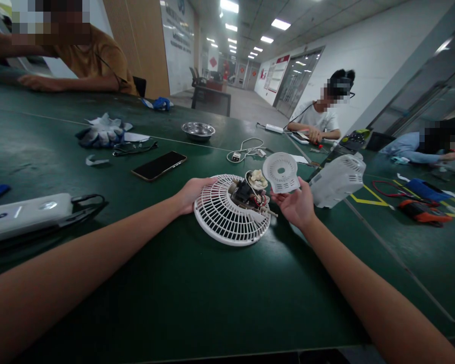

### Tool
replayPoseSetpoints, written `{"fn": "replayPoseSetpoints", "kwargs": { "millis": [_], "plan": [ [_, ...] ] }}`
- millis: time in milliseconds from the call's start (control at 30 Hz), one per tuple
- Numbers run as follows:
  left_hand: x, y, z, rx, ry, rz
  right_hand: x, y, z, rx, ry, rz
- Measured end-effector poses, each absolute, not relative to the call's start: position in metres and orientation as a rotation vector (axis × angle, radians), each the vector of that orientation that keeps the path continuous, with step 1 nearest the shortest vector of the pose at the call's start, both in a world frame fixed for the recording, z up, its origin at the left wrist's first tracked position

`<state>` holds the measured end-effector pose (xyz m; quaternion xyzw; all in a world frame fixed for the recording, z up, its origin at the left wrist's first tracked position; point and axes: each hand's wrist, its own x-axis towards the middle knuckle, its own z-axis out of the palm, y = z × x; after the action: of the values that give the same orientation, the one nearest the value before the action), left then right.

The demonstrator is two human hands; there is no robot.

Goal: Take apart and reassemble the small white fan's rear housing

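Observation:
My left hand [193,194] grips the left rim of a round white fan grille [222,222], fingers behind it and thumb on top. A dark motor [246,194] with wires and a cream-coloured part [257,179] sits on the grille's raised middle. In my right hand [298,205] is a white plastic motor cover [280,172] with slots and a hole in its centre, held upright between thumb and fingers just right of the motor. Behind my right hand a white plastic housing [339,179] stands on the green table [197,303].
A phone [160,166], metal bowl [198,131], white cable [246,149] and gloves [102,131] lie beyond the grille. At left is a white power bank-like box [30,217]; at right, an orange-black tool [422,211]. Other people sit around the table.

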<state>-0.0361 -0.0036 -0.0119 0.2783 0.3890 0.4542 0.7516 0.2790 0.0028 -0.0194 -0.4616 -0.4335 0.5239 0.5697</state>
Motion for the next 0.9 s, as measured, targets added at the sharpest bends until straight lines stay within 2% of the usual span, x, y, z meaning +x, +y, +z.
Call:
{"fn": "replayPoseSetpoints", "kwargs": {
  "millis": [67,200,300,467,633,900],
  "plan": [
    [-0.036,-0.003,-0.015,0.641,0.864,1.015,0.27,-0.009,-0.015,-0.995,-1.141,1.19],
    [-0.036,0.0,-0.023,0.731,0.882,1.103,0.251,-0.033,-0.013,-1.007,-1.525,0.769],
    [-0.037,0.0,-0.023,0.862,0.997,1.218,0.245,-0.044,-0.011,-1.04,-1.737,0.584],
    [-0.041,-0.012,-0.011,1.536,1.121,1.322,0.247,-0.05,-0.006,-1.008,-1.924,0.459],
    [-0.038,-0.024,0.002,2.098,0.909,1.037,0.25,-0.051,0.0,-1.04,-1.989,0.395],
    [-0.033,-0.028,0.017,2.39,0.904,0.842,0.25,-0.057,0.008,-0.948,-2.159,0.383]
  ]
}}
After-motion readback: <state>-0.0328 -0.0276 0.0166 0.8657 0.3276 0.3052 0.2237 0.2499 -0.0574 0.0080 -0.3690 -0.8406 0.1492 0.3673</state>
